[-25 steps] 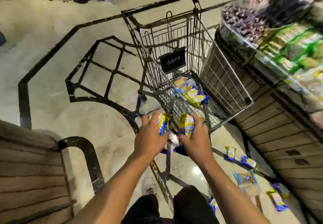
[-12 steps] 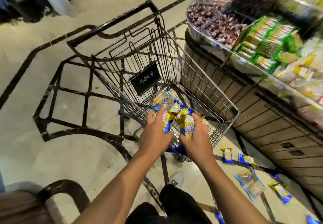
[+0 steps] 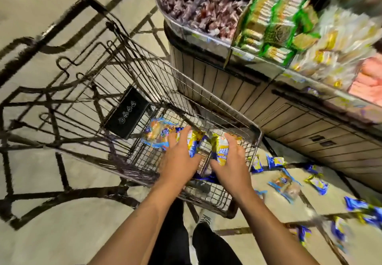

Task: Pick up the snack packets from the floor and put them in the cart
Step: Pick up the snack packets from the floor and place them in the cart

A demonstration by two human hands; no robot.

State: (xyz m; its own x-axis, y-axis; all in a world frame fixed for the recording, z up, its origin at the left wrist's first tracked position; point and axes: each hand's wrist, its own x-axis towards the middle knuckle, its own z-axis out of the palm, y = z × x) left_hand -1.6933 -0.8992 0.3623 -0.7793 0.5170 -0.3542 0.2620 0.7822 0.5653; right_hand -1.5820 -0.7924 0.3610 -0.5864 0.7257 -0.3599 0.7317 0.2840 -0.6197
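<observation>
Wire cart (image 3: 255,138), left hand (image 3: 179,157) and right hand (image 3: 231,163) each gripping yellow snack packets (image 3: 220,151) inside

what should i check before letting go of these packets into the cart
1. Left hand holds a yellow packet: ok.
2. Right hand holds another yellow packet: ok.
3. Both hands over the cart basket, inside its rim: ok.
4. Landing spot beside the packets in the cart: ok.
5. Floor packets left to collect: not ok, several remain.
6. Exact count left on the floor: cannot tell, blurred.
</observation>
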